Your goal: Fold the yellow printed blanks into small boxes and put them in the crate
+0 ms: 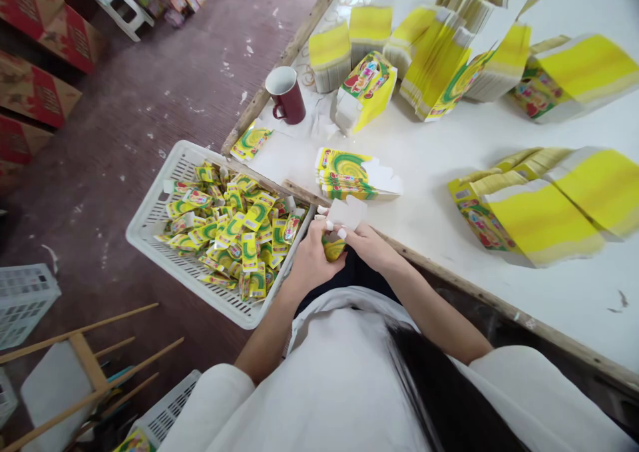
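Observation:
Close to my body, at the table's edge, both hands grip one small yellow and green carton [333, 247] with white flaps standing up. My left hand [315, 257] wraps its left side, thumb below. The fingers of my right hand [370, 244] pinch at the flaps from the right. Just beyond my hands lies a fanned pile of flat cartons [349, 172] on the white table. To the left, a white plastic basket [160, 252] is filled with small yellow cartons [257, 212]. The inside of the held carton is hidden.
A dark red mug [292, 102] stands near the table's corner, beside a flat carton [251, 140]. Bundled carton stacks [449, 66] and more stacks [549, 206] cover the back and right. Red boxes [37, 99], a stool [120, 6] and a wooden-legged chair [64, 385] are on the floor.

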{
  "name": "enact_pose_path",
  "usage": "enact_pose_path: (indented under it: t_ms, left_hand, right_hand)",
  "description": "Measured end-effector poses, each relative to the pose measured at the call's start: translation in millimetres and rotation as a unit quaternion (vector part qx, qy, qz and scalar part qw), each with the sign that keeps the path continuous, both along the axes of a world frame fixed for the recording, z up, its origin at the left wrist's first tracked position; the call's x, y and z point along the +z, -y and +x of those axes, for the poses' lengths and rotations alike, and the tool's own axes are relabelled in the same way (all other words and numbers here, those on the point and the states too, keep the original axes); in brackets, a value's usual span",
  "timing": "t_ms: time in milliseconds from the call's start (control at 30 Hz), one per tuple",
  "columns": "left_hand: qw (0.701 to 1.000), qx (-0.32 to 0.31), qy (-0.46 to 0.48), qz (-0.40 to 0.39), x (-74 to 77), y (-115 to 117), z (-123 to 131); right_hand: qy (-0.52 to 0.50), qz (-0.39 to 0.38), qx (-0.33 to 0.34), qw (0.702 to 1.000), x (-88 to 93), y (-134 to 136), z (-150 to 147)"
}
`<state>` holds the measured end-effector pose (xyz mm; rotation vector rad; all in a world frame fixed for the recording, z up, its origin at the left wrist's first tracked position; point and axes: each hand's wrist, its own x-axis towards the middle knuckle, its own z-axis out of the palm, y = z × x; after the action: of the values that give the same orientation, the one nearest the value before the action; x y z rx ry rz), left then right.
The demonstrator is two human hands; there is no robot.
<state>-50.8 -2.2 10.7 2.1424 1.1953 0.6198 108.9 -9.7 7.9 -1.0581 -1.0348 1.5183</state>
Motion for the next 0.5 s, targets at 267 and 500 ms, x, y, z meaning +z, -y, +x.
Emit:
enact_pose_path:
  t_ms: [267,500]
  left_hand:
    - [0.994,0.006,0.02,-0.111,-12.1,-2.4,2.5]
    - [0.995,0.097,-0.038,0.008,-3.1,-4.8,-9.5]
  right_hand:
    - [0.21,0.14,0.023,0.967,-11.9,14.7,-0.6]
    - [0.244,0.185,-0.065,0.95,-29.1,12.3,-0.9]
